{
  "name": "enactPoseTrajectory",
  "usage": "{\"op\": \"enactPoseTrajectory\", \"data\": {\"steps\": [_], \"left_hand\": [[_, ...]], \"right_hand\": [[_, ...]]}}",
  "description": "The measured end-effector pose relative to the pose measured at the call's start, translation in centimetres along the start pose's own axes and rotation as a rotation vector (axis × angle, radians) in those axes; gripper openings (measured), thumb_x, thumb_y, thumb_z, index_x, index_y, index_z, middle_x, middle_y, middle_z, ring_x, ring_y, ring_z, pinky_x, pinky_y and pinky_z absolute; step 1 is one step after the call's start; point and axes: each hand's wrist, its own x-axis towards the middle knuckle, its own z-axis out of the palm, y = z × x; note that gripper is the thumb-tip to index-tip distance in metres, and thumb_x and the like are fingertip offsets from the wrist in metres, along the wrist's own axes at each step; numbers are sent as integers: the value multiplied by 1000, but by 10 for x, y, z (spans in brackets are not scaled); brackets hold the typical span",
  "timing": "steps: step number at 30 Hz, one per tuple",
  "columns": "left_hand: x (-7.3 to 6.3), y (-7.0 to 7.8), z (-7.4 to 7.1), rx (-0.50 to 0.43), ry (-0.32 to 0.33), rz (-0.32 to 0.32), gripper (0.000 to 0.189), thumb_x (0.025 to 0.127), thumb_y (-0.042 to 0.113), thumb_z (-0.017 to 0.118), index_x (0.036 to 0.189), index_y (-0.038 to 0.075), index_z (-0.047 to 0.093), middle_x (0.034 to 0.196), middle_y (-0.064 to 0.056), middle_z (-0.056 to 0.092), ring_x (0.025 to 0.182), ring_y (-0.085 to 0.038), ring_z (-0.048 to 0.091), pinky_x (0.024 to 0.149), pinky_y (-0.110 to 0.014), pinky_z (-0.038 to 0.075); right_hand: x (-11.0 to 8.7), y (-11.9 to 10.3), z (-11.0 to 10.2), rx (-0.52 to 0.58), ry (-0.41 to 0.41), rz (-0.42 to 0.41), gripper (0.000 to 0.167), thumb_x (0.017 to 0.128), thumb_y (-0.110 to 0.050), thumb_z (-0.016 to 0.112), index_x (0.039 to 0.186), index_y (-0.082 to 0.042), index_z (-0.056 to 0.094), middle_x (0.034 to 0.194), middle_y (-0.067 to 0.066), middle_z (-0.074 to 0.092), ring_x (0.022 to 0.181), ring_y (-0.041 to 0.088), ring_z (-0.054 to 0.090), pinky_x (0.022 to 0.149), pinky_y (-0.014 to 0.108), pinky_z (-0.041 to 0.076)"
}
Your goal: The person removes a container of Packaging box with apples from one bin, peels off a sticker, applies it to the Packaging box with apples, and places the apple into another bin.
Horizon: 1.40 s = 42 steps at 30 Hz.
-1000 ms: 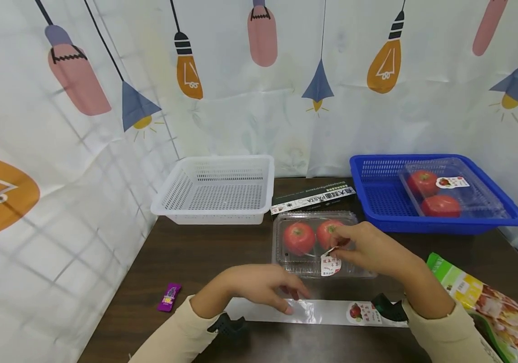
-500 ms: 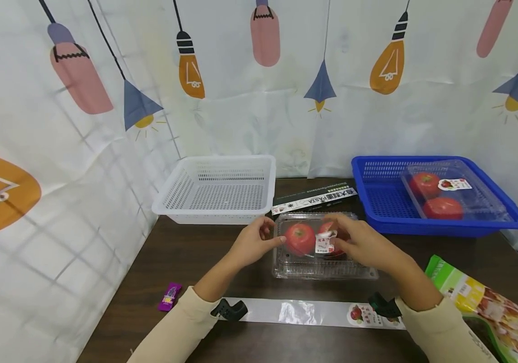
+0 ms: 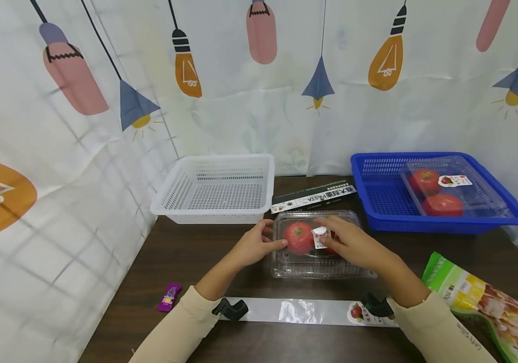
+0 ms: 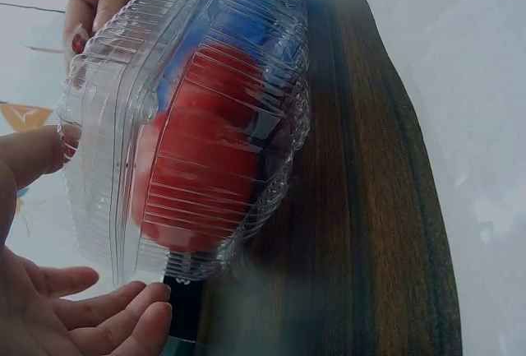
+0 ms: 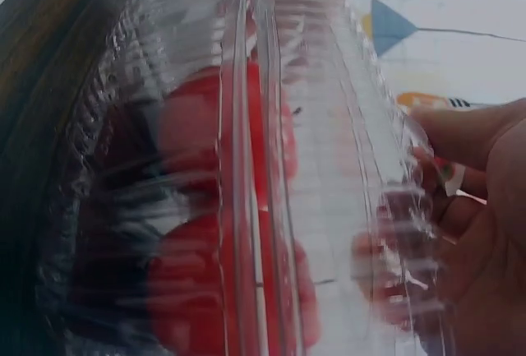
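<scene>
A clear plastic clamshell box (image 3: pixel 324 269) stands on the table with two round red fruits (image 3: pixel 300 238) inside; the lid is down. Above the lid, my right hand (image 3: pixel 360 245) pinches a small white label sticker (image 3: pixel 319 238). The sticker's edge is curled, and I cannot tell whether it touches the lid. My left hand (image 3: pixel 254 246) is at the box's left side. In the left wrist view its thumb (image 4: pixel 33 157) touches the lid, while the other fingers (image 4: pixel 107 311) lie loosely by the box's end. The right wrist view shows the right hand (image 5: pixel 485 183) beyond the lid.
A white basket (image 3: pixel 215 218) stands back left. The blue basket (image 3: pixel 445 225) at back right holds a similar labelled box (image 3: pixel 476 196). Also about are a black pasta box (image 3: pixel 313 196), a green food packet (image 3: pixel 490 307), a purple packet (image 3: pixel 169 297) and a glossy sticker strip (image 3: pixel 300 311).
The left hand has gone from above the strip up to the box's left side. The right hand has carried the sticker from the box's front over the lid, then slightly left.
</scene>
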Motion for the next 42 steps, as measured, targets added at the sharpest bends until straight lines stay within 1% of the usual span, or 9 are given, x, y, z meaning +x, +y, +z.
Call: {"op": "enactPoseTrajectory", "data": {"steps": [3,5,9,12,15,19,27,35,42], "left_hand": [[1,-1,-1,-14,-14,11,78,82,52,73,142,13,43,126,-5,60,102,-22,60,74,-37,53],[1,-1,-1,-37,-24,20,76,83,49,74,141,11,43,124,-7,60,102,-23,61,76,-39,53],[3,-3,0,-122,-38,39,75,83,42,76,141,8,43,120,-12,61,96,-24,64,74,-40,55],[5,-5,1,-210,-48,23,77,83,37,78,143,6,42,121,-16,59,87,-23,66,68,-39,57],[5,-6,1,-254,-61,1,79,82,35,79,145,3,41,124,-19,57,78,-21,66,62,-38,58],[5,-5,1,-219,-74,13,78,83,36,78,144,2,43,124,-17,58,74,-20,66,58,-36,57],[6,-5,0,-211,-89,38,75,84,35,76,144,2,44,123,-14,58,74,-19,63,58,-37,56],[4,-4,-1,-164,-83,63,74,86,37,73,145,3,44,122,-12,59,58,-18,53,52,-34,50],[5,-7,0,-167,-93,56,74,87,37,72,145,4,43,122,-11,58,68,-23,56,55,-34,50]], "right_hand": [[0,2,0,5,-7,14,53,100,-31,56,145,-7,44,112,5,54,82,15,50,76,42,47],[0,4,0,5,-10,9,53,100,-32,57,145,-6,44,116,7,55,85,17,52,80,45,48],[1,5,2,4,-9,-1,55,99,-32,58,144,-4,45,134,15,52,109,30,54,96,56,42],[2,6,5,1,-16,-5,55,99,-32,58,143,-2,46,134,15,53,113,30,53,97,56,43],[3,8,7,-3,-17,-16,55,98,-31,59,142,-1,46,133,15,54,112,29,53,96,55,43],[3,9,8,-5,-11,-19,56,98,-31,60,142,-1,47,137,17,52,124,34,49,99,57,40],[5,12,11,-42,-13,-40,55,95,-26,65,140,0,49,131,14,57,120,31,51,99,54,41],[6,11,13,-99,-23,-23,58,92,-30,69,140,-2,50,130,12,57,121,31,51,100,54,40],[4,9,12,-164,-16,-4,62,89,-33,72,139,-3,51,130,14,56,124,35,48,103,61,32]]}}
